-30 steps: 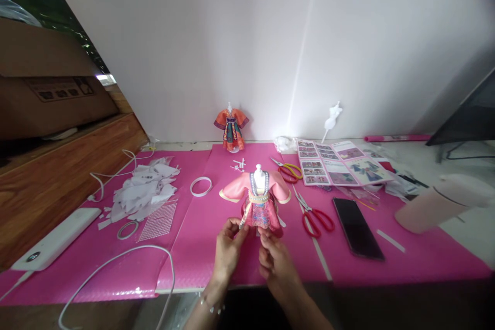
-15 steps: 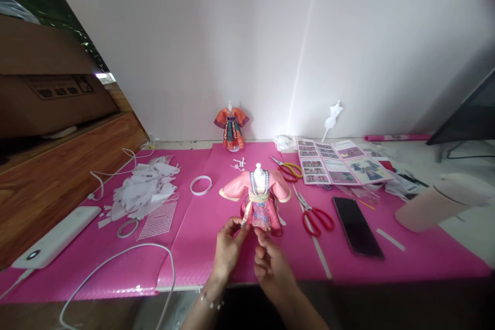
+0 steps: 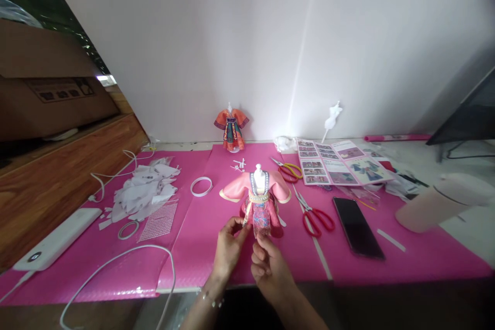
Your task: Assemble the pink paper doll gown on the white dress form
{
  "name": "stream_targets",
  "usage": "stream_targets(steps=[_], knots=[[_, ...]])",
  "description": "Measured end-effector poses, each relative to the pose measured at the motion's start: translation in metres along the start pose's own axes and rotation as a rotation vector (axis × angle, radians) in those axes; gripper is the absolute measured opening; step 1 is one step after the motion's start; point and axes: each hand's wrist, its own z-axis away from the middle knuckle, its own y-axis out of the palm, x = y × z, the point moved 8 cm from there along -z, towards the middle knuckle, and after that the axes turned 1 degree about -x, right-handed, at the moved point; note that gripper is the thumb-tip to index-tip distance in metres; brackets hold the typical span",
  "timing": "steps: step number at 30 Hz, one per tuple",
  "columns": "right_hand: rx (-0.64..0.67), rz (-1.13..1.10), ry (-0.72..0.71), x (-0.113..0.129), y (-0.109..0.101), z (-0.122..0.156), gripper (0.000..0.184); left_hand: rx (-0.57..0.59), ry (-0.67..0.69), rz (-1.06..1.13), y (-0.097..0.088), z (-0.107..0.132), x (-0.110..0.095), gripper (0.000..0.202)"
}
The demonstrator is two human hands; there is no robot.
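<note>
A miniature pink doll dress [image 3: 273,184] with wide sleeves and a beaded waistband stands upright on a small white mannequin [image 3: 259,171] in front of me. My left hand [image 3: 229,245] pinches the lower left of its skirt, where a pale ribbon hangs. With thumb and curled fingers, my right hand [image 3: 268,263] grips the bottom of the patterned front panel [image 3: 262,219]. The mannequin's base is mostly hidden behind the skirt and hands. Red-handled scissors [image 3: 315,216] lie just right of the dress.
Left are white paper scraps [image 3: 145,188], tape rolls [image 3: 201,186], a power bank [image 3: 58,238] and a cable. An orange doll dress [image 3: 231,126] stands at the back. Yellow-and-red-handled scissors [image 3: 288,169], an instruction sheet [image 3: 340,162], a phone [image 3: 358,227] and a pale cup [image 3: 421,206] are right.
My right hand has shifted slightly left and the front panel now hangs lower and straighter in its fingers. My left hand stays almost where it was.
</note>
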Motion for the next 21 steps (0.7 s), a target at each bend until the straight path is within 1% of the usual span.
stream_targets(steps=[4, 9, 12, 16, 21], knots=[[-0.014, 0.023, -0.001, 0.0, -0.001, -0.003, 0.056, 0.008, 0.014, -0.079, 0.001, 0.0, -0.005, 0.017], [0.055, 0.012, 0.036, -0.003, 0.001, 0.001, 0.05, 0.009, 0.017, -0.095, 0.0, -0.001, -0.007, 0.015], [0.065, 0.011, 0.034, -0.004, 0.001, 0.007, 0.046, 0.01, 0.034, -0.104, 0.0, -0.002, -0.008, 0.015], [0.02, 0.045, -0.012, -0.001, -0.002, 0.009, 0.047, 0.014, 0.057, -0.149, 0.001, -0.002, -0.009, 0.016], [-0.059, 0.138, -0.058, 0.002, -0.006, -0.001, 0.056, 0.013, 0.09, -0.224, 0.001, -0.001, -0.011, 0.011]])
